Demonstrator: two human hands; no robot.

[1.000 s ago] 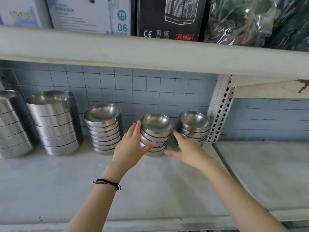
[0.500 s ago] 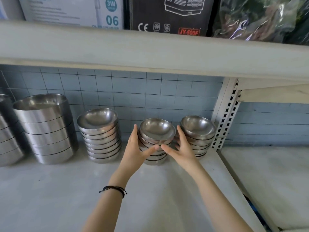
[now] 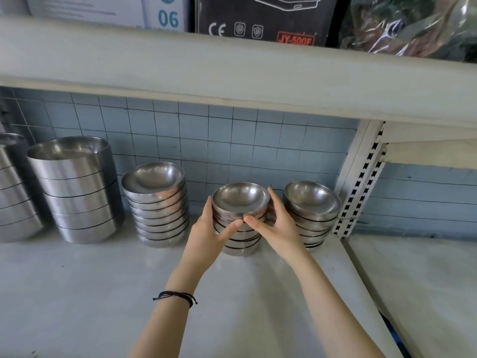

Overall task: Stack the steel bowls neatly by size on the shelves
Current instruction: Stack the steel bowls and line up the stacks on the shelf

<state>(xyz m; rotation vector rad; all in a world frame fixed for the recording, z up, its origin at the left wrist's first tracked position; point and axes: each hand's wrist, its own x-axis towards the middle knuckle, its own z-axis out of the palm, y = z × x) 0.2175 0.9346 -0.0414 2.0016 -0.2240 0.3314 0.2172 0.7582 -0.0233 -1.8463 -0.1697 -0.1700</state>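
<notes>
A stack of several small steel bowls (image 3: pixel 241 200) stands on the white shelf (image 3: pixel 90 293) against the tiled back wall. My left hand (image 3: pixel 206 236) wraps the stack's left side, thumb across its front. My right hand (image 3: pixel 277 226) wraps the right side, and the two thumbs nearly meet at the front. To the right sits a similar small-bowl stack (image 3: pixel 311 205). To the left are a stack of medium bowls (image 3: pixel 154 200) and a stack of large deep bowls (image 3: pixel 74 187).
Another stack of large bowls (image 3: pixel 13 189) is cut off at the left edge. A perforated white upright (image 3: pixel 361 182) stands just right of the small stacks. The upper shelf (image 3: pixel 232 73) overhangs, carrying boxes and a plastic-wrapped bundle.
Both hands have closed in round the middle small-bowl stack, the right one coming in from the right. The camera has moved nearer.
</notes>
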